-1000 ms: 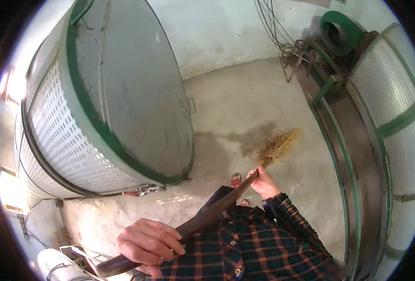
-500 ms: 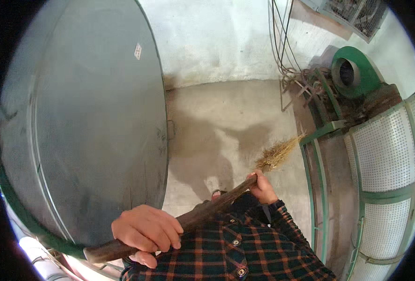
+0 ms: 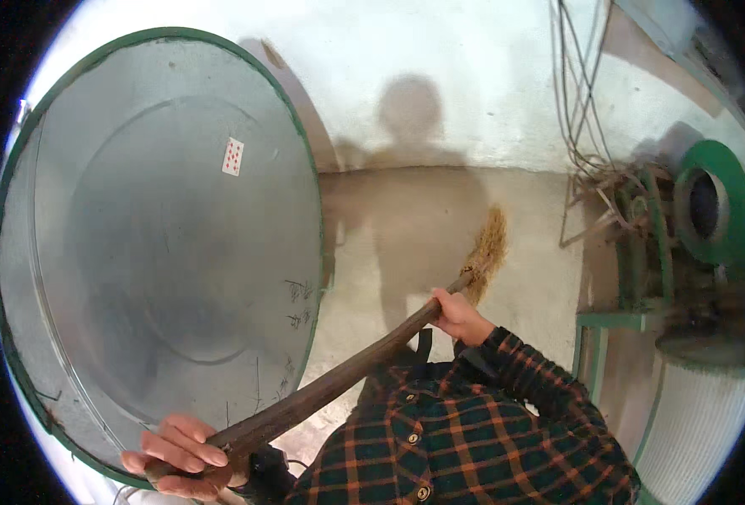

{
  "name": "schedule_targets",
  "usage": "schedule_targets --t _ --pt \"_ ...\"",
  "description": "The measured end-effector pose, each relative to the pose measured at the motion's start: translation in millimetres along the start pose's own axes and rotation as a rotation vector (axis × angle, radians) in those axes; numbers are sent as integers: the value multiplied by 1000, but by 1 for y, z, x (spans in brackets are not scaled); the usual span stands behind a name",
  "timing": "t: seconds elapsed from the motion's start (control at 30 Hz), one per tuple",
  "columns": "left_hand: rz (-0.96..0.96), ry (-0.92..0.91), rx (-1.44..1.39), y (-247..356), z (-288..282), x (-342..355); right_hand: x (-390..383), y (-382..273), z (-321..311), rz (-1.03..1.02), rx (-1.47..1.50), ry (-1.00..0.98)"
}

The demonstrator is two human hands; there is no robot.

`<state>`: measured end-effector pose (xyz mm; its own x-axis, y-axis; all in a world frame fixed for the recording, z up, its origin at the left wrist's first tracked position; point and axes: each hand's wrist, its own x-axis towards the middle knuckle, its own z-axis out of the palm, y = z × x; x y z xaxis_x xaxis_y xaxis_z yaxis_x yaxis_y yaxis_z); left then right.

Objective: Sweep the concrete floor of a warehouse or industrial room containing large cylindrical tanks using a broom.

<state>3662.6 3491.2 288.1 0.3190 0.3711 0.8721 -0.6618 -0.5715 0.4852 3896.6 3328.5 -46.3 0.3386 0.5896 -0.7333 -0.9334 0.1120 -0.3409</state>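
A straw broom with a thick, dark wooden handle slants across my front, its golden bristles at the upper right end. Close to the bristles, my right hand is wrapped round the handle. The fingers of my left hand close on the butt end at lower left, in front of the rim of a large round grey metal disc. The bristles point away from me over the concrete floor; whether they touch it I cannot tell.
The green-rimmed metal disc fills the left side, with a playing card on its face. At right stand a green machine housing and a perforated pale panel. Cables hang along the white wall at the back.
My left hand has moved down and left to the handle's end, and the bristles have swung to point more away from me. The view has shifted, showing more of the disc and wall.
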Motion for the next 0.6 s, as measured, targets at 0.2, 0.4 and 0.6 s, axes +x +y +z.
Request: schedule_targets --t 0.2,0.4,0.6 --pt "265 422 986 -35 35 23 107 -53 34 -249 -748 -324" --pt "277 439 1709 -101 50 40 169 -105 110 259 -471 -192" --pt "-10 122 2196 -163 65 63 242 -146 146 358 -663 -225"
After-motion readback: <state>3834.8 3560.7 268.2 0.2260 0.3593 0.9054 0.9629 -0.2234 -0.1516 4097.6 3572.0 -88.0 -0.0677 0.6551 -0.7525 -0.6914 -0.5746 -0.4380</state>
